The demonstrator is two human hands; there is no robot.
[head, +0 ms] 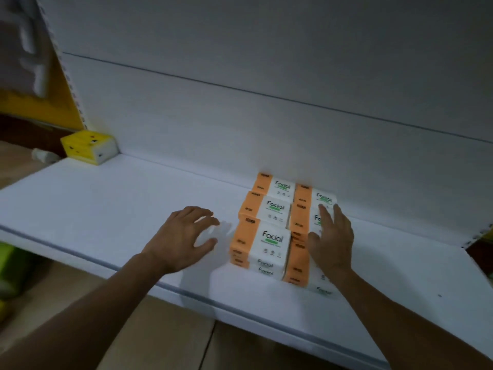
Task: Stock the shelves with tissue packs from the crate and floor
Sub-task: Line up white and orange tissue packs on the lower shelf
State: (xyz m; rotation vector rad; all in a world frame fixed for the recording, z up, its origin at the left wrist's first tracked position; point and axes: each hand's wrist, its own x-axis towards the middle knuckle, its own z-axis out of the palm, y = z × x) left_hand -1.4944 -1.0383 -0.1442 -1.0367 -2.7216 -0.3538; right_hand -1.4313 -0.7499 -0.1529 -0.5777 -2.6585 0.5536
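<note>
Several orange-and-white "Facial" tissue packs stand in two rows on the white shelf, stacked and running back to the rear panel. My right hand lies flat on top of the right row, fingers straight. My left hand hovers just left of the front pack with its fingers spread and lightly bent, holding nothing; whether it touches the shelf cannot be told.
A yellow tissue pack sits at the shelf's far left corner by the perforated upright. The shelf's front lip runs diagonally below my arms. Brown floor tiles and green packaging show underneath.
</note>
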